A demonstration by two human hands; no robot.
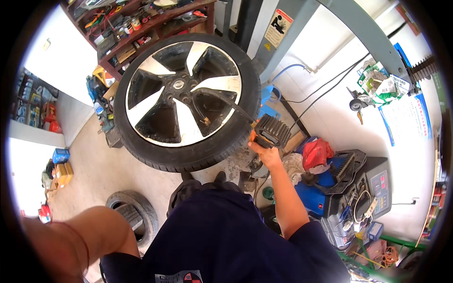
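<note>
Closed around the lower end of a black, ribbed tyre inflator (272, 132) with orange parts is my right hand (265, 154). A black hose (222, 96) runs from it across the wheel and curls back, its brass-coloured end (206, 121) lying over a gap between spokes. The wheel, a black tyre (186, 162) on a silver and black alloy rim (189, 123), is in front of me, face up. My left hand (49, 247) is at the lower left edge, smeared and partly cut off, away from the wheel; its fingers cannot be made out.
A loose tyre (146, 212) lies on the floor to the left. Behind the wheel are a cluttered red-brown shelf (165, 21) and a grey lift post (278, 42). Blue and grey machines (314, 198) with cables stand at right. Boxes (61, 173) sit far left.
</note>
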